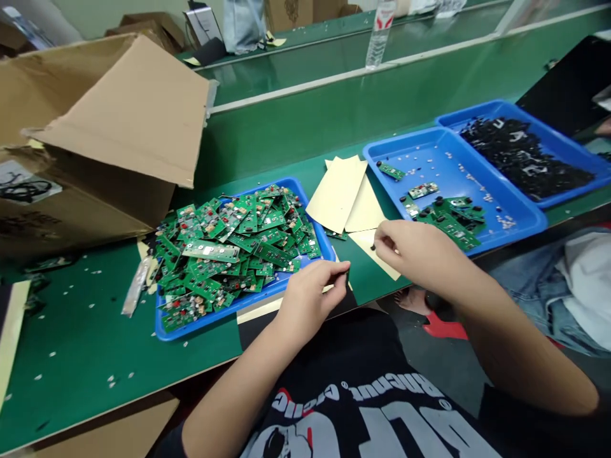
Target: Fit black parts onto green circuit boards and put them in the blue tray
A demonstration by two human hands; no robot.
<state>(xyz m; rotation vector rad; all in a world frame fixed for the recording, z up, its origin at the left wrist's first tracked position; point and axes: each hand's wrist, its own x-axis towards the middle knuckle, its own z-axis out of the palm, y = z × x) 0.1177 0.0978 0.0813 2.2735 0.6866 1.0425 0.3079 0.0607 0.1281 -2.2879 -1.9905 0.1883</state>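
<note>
My left hand [312, 296] hovers at the table's front edge, fingers pinched on a small dark piece [347, 276] that I cannot name. My right hand [414, 249] is curled just right of it, fingertips pressed together over tan paper sheets [340, 192]; whether it holds anything is hidden. A blue tray [305, 191] heaped with small green circuit boards [229, 248] lies left of my hands. A second blue tray [520, 219] to the right holds a few circuit boards [453, 219] and scattered small parts.
A third blue tray [580, 152] full of black parts sits at far right. A large open cardboard box [95, 140] stands at the left. A water bottle [380, 32] stands on the far bench. Another person's clothed legs [568, 286] are at right. Small white bits litter the green table [86, 343].
</note>
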